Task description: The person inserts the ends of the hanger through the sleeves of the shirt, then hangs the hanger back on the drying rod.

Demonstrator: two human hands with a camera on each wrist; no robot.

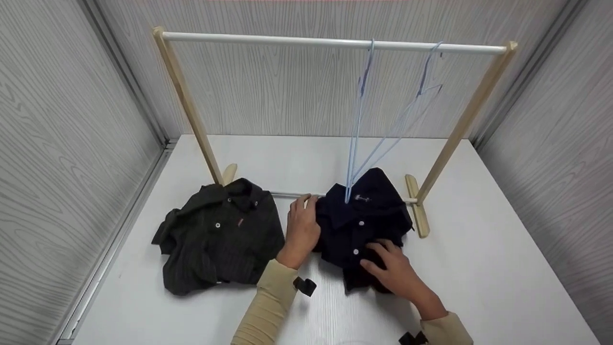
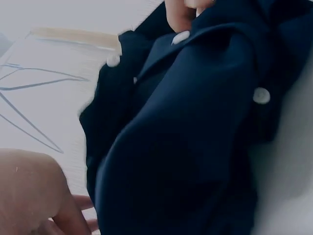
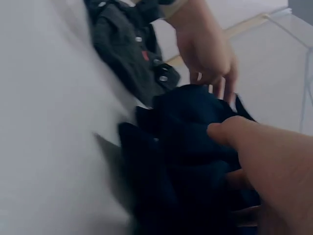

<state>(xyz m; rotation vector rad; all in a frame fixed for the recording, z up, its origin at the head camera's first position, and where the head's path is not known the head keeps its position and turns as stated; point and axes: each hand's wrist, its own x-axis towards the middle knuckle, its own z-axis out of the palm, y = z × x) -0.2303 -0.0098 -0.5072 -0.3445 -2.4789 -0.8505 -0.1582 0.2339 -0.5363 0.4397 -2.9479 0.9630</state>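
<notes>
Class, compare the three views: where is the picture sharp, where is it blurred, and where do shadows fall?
Head view: fairly sharp, with distinct buttons on the navy shirt and soft shadows on the white table; left wrist view: soft, washed-out background; right wrist view: blurred, a shadow left of the shirt.

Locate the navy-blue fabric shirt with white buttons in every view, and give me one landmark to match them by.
Head: the navy-blue fabric shirt with white buttons lies right of centre.
Left wrist: it fills the middle, reaching the top right and the bottom edge.
Right wrist: lower centre, running off the bottom edge.
Shared landmark: thin light-blue hangers, right of centre in head, left in left wrist, partly visible at right wrist's right edge.
</notes>
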